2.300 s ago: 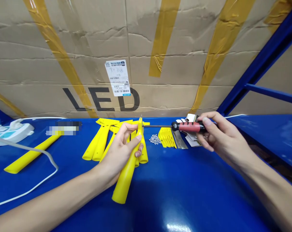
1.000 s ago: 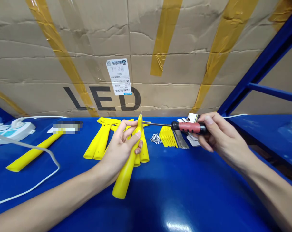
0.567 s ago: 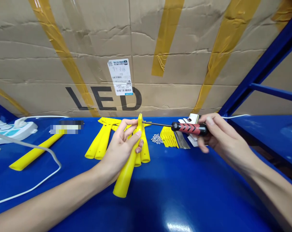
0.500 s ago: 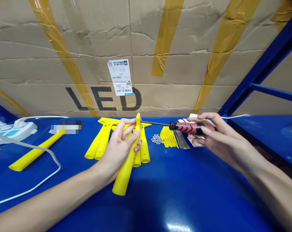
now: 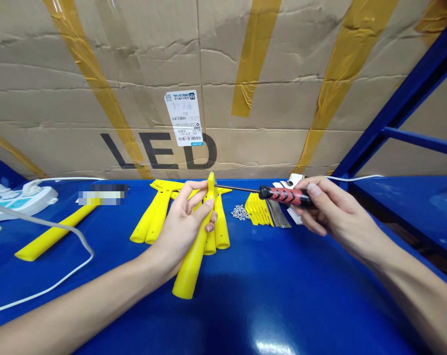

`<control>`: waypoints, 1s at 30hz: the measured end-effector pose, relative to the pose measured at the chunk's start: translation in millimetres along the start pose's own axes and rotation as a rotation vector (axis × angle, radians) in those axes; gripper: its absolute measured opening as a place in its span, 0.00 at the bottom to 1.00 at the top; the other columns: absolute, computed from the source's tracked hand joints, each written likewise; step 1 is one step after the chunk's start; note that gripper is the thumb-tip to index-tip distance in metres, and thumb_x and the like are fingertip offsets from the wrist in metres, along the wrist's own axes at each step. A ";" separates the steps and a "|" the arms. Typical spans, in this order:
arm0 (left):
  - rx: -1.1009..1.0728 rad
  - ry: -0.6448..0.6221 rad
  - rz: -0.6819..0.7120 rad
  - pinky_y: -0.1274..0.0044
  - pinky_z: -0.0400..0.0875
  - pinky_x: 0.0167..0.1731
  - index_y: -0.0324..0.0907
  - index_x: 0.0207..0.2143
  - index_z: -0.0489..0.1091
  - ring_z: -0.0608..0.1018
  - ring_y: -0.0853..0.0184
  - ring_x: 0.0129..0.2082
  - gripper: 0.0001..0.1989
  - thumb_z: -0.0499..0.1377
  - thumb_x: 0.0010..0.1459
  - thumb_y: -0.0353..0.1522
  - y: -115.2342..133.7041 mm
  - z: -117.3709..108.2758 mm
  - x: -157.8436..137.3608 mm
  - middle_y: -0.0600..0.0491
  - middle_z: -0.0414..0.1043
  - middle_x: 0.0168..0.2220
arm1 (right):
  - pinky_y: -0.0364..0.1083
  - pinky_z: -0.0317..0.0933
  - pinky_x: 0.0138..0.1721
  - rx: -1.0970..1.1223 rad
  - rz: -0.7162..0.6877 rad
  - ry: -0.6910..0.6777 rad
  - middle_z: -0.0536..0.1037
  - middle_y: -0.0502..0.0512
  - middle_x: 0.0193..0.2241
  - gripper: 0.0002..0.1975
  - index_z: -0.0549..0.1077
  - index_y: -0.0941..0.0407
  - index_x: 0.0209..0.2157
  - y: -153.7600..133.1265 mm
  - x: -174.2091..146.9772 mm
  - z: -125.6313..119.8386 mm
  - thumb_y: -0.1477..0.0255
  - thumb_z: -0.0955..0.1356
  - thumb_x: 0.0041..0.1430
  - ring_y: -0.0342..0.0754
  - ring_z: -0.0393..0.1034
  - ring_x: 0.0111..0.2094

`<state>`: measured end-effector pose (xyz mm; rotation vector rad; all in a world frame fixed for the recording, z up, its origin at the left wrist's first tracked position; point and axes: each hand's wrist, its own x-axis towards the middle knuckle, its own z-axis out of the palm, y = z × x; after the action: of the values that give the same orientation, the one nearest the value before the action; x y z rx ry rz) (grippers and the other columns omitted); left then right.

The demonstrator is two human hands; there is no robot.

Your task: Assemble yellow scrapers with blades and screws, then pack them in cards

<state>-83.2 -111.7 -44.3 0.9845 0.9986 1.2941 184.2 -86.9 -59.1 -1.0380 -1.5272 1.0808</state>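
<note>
Left hand [image 5: 181, 234]: wraps the yellow, tubular plastic piece [image 5: 189, 268] just below its narrow head, above the glossy blue surface [image 5: 282, 286].
Yellow piece's axis: slants, head up and away, wide end near and leftward.
Right hand [image 5: 334, 207]: grips the screwdriver with a red-and-black handle [image 5: 288, 196] near its butt end.
Screwdriver's axis: nearly level, crosswise, pointing left at the head's right side; tip's seating cannot be told.
Nearer hand: left, touching the piece.
</note>
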 end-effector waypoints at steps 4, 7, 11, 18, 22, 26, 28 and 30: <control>0.007 -0.003 -0.002 0.82 0.63 0.23 0.45 0.43 0.63 0.68 0.78 0.21 0.13 0.64 0.59 0.27 -0.4 -0.2 0.2 0.58 0.70 0.32 | 0.46 0.67 0.26 0.088 -0.012 -0.004 0.75 0.52 0.34 0.14 0.71 0.48 0.44 -0.6 0.1 1.0 0.56 0.71 0.62 0.45 0.71 0.27; 0.014 -0.011 0.000 0.82 0.63 0.24 0.46 0.43 0.63 0.67 0.77 0.21 0.13 0.64 0.59 0.28 -0.6 -0.7 -0.8 0.59 0.68 0.29 | 0.46 0.68 0.30 0.075 -0.066 -0.033 0.75 0.51 0.34 0.16 0.72 0.48 0.46 -1.3 -0.3 -0.7 0.61 0.75 0.59 0.46 0.71 0.30; 0.018 -0.014 -0.009 0.81 0.64 0.25 0.45 0.43 0.64 0.68 0.77 0.21 0.14 0.65 0.58 0.28 -1.1 -0.4 -2.3 0.58 0.70 0.31 | 0.42 0.53 0.17 -0.026 -0.013 0.000 0.69 0.46 0.22 0.15 0.72 0.52 0.40 -1.3 0.5 0.5 0.54 0.66 0.68 0.40 0.59 0.16; 0.050 -0.029 0.013 0.82 0.63 0.25 0.46 0.42 0.62 0.67 0.77 0.21 0.13 0.64 0.59 0.28 -0.7 -0.8 -2.8 0.59 0.68 0.29 | 0.43 0.68 0.33 0.105 -0.071 -0.022 0.76 0.51 0.39 0.12 0.74 0.48 0.43 -3.7 -3.8 -3.6 0.64 0.75 0.59 0.44 0.71 0.33; 0.065 -0.029 -0.004 0.81 0.63 0.25 0.46 0.42 0.61 0.67 0.77 0.21 0.13 0.63 0.60 0.28 -0.5 0.1 -4.2 0.59 0.70 0.31 | 0.41 0.55 0.19 0.013 -0.062 -0.009 0.69 0.46 0.25 0.11 0.72 0.51 0.40 -5.3 -2.6 -0.5 0.58 0.70 0.65 0.39 0.61 0.19; 0.053 -0.026 -0.002 0.81 0.63 0.24 0.45 0.42 0.62 0.67 0.78 0.21 0.13 0.63 0.60 0.28 0.3 0.9 -4.6 0.58 0.71 0.33 | 0.41 0.51 0.15 0.036 0.001 -0.019 0.70 0.47 0.26 0.15 0.70 0.52 0.36 -8.6 -0.3 4.8 0.55 0.69 0.65 0.37 0.60 0.16; 0.056 -0.034 0.002 0.82 0.63 0.24 0.45 0.42 0.62 0.67 0.78 0.21 0.12 0.63 0.60 0.28 -0.5 0.7 -4.2 0.58 0.70 0.32 | 0.42 0.60 0.19 0.014 -0.047 -0.020 0.72 0.48 0.28 0.13 0.72 0.52 0.38 -9.3 -0.5 3.8 0.56 0.71 0.63 0.40 0.65 0.19; 0.069 -0.042 0.000 0.82 0.63 0.24 0.45 0.43 0.62 0.67 0.78 0.21 0.12 0.63 0.61 0.29 -2.2 0.3 -3.8 0.59 0.69 0.30 | 0.44 0.66 0.23 -0.072 -0.099 0.001 0.75 0.51 0.30 0.14 0.75 0.52 0.41 -9.2 -1.8 1.4 0.60 0.75 0.59 0.42 0.69 0.23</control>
<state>-82.4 -115.6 -46.2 1.0601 1.0164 1.2415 182.2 -91.2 -50.8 -1.0007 -1.6102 0.9626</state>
